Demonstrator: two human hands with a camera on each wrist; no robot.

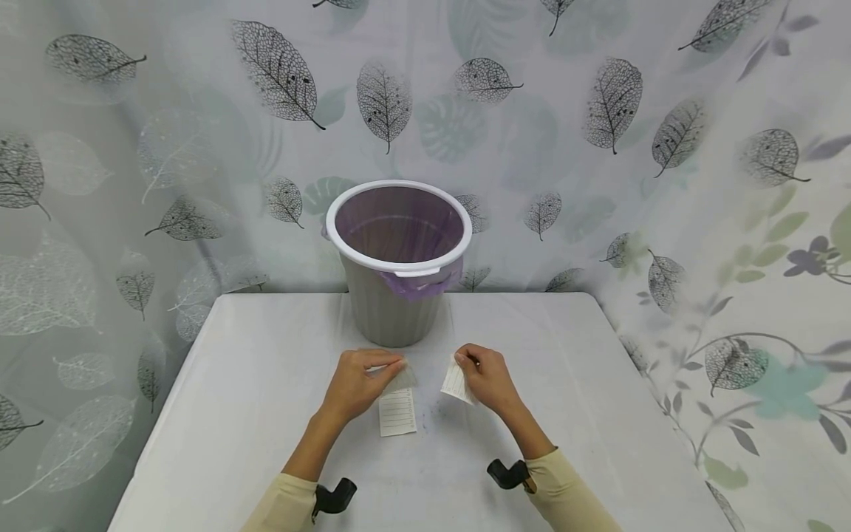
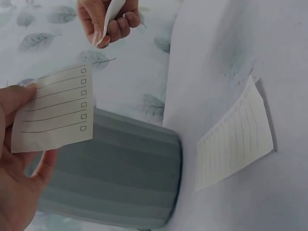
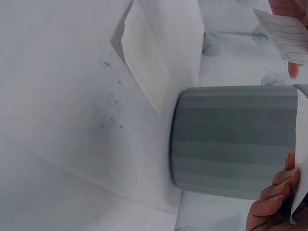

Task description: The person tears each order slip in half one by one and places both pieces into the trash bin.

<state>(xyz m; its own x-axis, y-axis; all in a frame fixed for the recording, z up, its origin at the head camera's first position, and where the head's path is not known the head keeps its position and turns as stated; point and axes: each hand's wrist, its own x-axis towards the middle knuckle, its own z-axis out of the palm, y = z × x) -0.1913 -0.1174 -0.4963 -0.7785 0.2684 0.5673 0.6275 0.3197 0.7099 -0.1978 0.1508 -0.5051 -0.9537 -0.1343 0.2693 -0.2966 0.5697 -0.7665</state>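
Observation:
Between thumb and fingers my left hand (image 1: 362,384) pinches a piece of lined paper (image 2: 57,109) with small checkboxes down one edge. My right hand (image 1: 487,377) grips another piece of lined paper (image 1: 457,383), seen nearly edge-on in the left wrist view. Below the left hand a third lined sheet (image 1: 397,414) lies on the white table, one side slightly lifted off it. Just beyond both hands stands a grey ribbed trash bin (image 1: 392,310) with a white rim and a purple liner.
A white cloth covers the table (image 1: 266,355). Behind it hangs a leaf-patterned curtain (image 1: 425,133), which also runs down both sides. Faint dark specks (image 3: 113,101) mark the cloth near the loose sheet. Each wrist wears a black camera mount (image 1: 335,495).

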